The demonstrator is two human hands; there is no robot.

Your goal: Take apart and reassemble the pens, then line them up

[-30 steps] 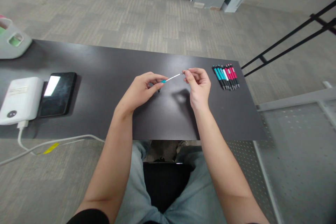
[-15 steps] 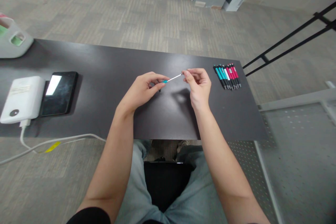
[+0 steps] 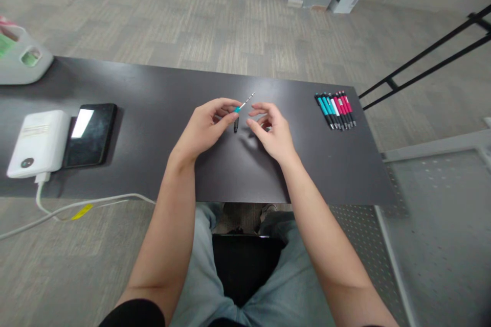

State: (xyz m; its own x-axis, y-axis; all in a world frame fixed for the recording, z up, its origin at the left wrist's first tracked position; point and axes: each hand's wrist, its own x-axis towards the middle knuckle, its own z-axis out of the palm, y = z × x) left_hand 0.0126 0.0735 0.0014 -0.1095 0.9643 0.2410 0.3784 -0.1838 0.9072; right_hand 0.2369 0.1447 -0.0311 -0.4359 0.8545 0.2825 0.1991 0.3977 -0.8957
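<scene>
My left hand [image 3: 209, 125] pinches a teal pen barrel [image 3: 237, 110] between thumb and fingertips. A thin white refill [image 3: 247, 100] with a spring-like metallic end sticks up from the barrel toward the far right. Just below those fingertips is a black pen part [image 3: 236, 125]; whether it touches the hand I cannot tell. My right hand [image 3: 272, 130] is beside the refill, its fingers curved and apart, with nothing visible in them.
On the dark table [image 3: 164, 112], a row of teal, white and pink pens [image 3: 335, 111] lies at the right end. A black phone [image 3: 91, 135], a white power bank [image 3: 40, 143] with a cable [image 3: 115, 198], and a whitish container [image 3: 32, 66] are at the left.
My right hand has let go of the refill's end and come down slightly left, its fingers parting. The refill now points more steeply upward, and more of the black pen part shows.
</scene>
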